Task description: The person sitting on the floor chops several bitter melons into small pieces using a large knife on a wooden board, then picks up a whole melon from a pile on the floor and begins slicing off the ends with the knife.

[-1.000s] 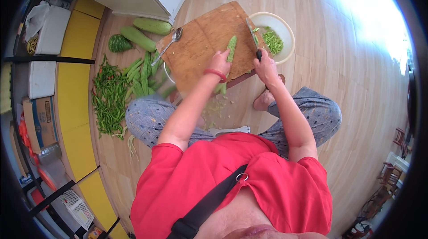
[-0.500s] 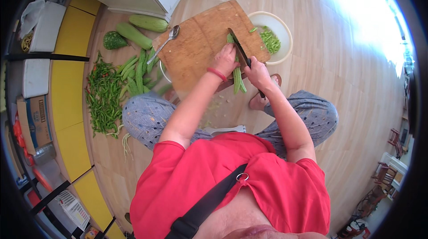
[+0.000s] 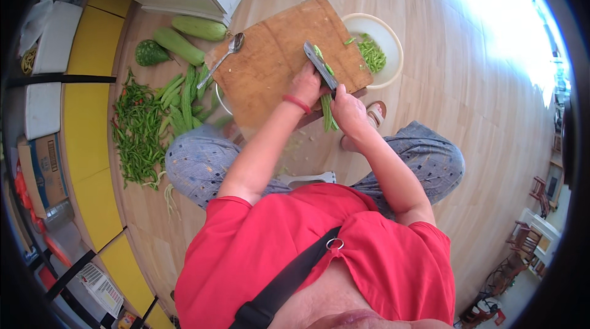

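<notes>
My right hand (image 3: 349, 111) is closed on the handle of a kitchen knife (image 3: 319, 66), whose blade lies tilted over the right part of a wooden cutting board (image 3: 264, 71). Just left of the blade, my left hand (image 3: 306, 84) is closed on lengths of bitter melon (image 3: 327, 114). Their near ends stick out past the board's front edge; the fingertips are partly hidden behind the knife. Freshly cut green slices (image 3: 323, 58) lie along the blade's right side. A pale round basin (image 3: 395, 46) stands beside the board, with green slices (image 3: 372, 55) in it.
A metal spoon (image 3: 236, 43) rests on the board's left corner. On the floor to the left lie whole bitter melons (image 3: 187, 95), a heap of green peppers (image 3: 138, 132), two long pale gourds (image 3: 178, 46) and a dark green squash (image 3: 150, 52). Yellow-fronted cabinets (image 3: 92, 138) line the left.
The knife has tipped over from upright to flatter, its blade shifting left, and cut slices now show beside it. My right hand has moved slightly left. My right foot has shifted too.
</notes>
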`<state>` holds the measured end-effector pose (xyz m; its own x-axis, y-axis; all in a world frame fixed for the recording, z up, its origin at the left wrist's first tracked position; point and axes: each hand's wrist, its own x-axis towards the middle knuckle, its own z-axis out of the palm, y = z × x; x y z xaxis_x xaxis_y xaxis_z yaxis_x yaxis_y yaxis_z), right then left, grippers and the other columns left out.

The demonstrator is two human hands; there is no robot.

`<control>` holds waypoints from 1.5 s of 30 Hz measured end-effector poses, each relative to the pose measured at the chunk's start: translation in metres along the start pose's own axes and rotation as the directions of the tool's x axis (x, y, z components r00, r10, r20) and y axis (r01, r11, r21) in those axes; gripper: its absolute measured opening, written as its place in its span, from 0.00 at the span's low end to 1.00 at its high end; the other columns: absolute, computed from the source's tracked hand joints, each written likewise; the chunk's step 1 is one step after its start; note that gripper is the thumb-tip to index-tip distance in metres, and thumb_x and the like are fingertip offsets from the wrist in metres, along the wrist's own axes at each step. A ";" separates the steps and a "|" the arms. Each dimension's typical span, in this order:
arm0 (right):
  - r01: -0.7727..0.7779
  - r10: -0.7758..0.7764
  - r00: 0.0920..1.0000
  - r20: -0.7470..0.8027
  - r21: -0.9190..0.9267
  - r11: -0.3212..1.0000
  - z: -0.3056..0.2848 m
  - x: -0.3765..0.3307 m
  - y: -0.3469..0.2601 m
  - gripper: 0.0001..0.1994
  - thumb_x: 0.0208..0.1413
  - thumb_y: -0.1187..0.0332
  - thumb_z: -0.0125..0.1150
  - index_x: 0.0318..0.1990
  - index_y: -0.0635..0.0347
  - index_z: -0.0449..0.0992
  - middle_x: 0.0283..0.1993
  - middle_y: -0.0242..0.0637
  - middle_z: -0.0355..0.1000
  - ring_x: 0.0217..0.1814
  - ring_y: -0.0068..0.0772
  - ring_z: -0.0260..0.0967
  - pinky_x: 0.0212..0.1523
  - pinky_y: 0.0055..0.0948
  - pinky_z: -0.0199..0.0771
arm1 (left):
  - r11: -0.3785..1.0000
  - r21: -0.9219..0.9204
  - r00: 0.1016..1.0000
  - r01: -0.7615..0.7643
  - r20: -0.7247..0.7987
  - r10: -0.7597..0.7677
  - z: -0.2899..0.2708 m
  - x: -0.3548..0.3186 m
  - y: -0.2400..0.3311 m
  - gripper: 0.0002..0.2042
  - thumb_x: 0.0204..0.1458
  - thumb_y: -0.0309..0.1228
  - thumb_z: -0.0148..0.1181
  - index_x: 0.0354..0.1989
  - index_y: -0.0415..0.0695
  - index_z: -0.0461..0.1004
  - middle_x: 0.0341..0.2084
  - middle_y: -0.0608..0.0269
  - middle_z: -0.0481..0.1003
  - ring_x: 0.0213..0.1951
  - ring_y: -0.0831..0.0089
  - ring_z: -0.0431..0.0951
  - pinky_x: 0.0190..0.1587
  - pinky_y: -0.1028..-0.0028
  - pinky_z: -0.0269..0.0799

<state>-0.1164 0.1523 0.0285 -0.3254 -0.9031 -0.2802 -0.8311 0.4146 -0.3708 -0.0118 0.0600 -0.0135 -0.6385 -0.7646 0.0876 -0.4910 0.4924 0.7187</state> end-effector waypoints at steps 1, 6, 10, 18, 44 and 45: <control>0.012 -0.012 1.000 -0.025 0.004 1.000 0.006 0.007 0.002 0.07 0.51 0.70 0.43 0.33 0.65 0.62 0.26 0.57 0.71 0.31 0.57 0.71 0.33 0.50 0.70 | 0.999 0.044 1.000 -0.028 -0.004 0.028 0.003 0.000 -0.002 0.23 0.44 0.36 0.59 0.49 0.40 0.67 0.50 0.49 0.63 0.48 0.53 0.67 0.47 0.63 0.67; -0.003 0.004 0.999 -0.039 0.028 1.000 0.004 0.016 -0.005 0.07 0.51 0.71 0.43 0.33 0.66 0.62 0.26 0.58 0.71 0.31 0.59 0.70 0.34 0.50 0.69 | 0.985 0.149 0.996 -0.092 0.029 0.089 0.004 0.002 -0.007 0.22 0.45 0.37 0.57 0.49 0.41 0.67 0.49 0.49 0.63 0.45 0.53 0.69 0.45 0.62 0.68; -0.005 0.005 0.999 0.047 0.002 1.000 -0.015 -0.002 -0.007 0.07 0.50 0.71 0.43 0.33 0.66 0.62 0.27 0.59 0.70 0.33 0.60 0.70 0.36 0.51 0.68 | 0.996 0.092 1.000 -0.003 0.023 0.001 0.008 -0.001 -0.008 0.23 0.42 0.36 0.60 0.48 0.40 0.67 0.50 0.52 0.63 0.49 0.56 0.67 0.47 0.63 0.67; 0.027 -0.027 0.999 -0.018 0.044 0.999 -0.001 0.017 -0.006 0.07 0.49 0.71 0.43 0.34 0.66 0.62 0.28 0.60 0.70 0.33 0.59 0.69 0.36 0.51 0.67 | 0.991 0.131 0.995 0.007 0.099 -0.020 0.008 0.001 -0.004 0.28 0.35 0.33 0.66 0.49 0.40 0.67 0.53 0.53 0.61 0.53 0.56 0.63 0.50 0.65 0.66; 0.016 -0.017 0.999 0.046 0.014 1.000 -0.014 -0.004 -0.004 0.07 0.49 0.71 0.44 0.33 0.67 0.62 0.26 0.59 0.70 0.33 0.59 0.69 0.35 0.50 0.67 | 0.987 0.073 0.981 -0.146 -0.121 0.154 0.019 -0.013 -0.012 0.22 0.41 0.32 0.61 0.48 0.42 0.68 0.49 0.52 0.65 0.48 0.56 0.67 0.46 0.64 0.67; 0.014 -0.015 0.999 0.049 0.006 1.000 -0.015 -0.008 -0.003 0.07 0.49 0.71 0.44 0.33 0.67 0.62 0.26 0.59 0.70 0.33 0.59 0.69 0.36 0.50 0.68 | 0.992 0.036 0.983 -0.124 -0.132 0.128 0.020 -0.014 -0.011 0.23 0.39 0.32 0.63 0.47 0.41 0.68 0.49 0.52 0.65 0.49 0.55 0.66 0.48 0.64 0.66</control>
<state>-0.1184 0.1571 0.0456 -0.2908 -0.9024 -0.3179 -0.8330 0.4023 -0.3798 -0.0093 0.0734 -0.0362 -0.6121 -0.7435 0.2694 -0.4288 0.5982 0.6769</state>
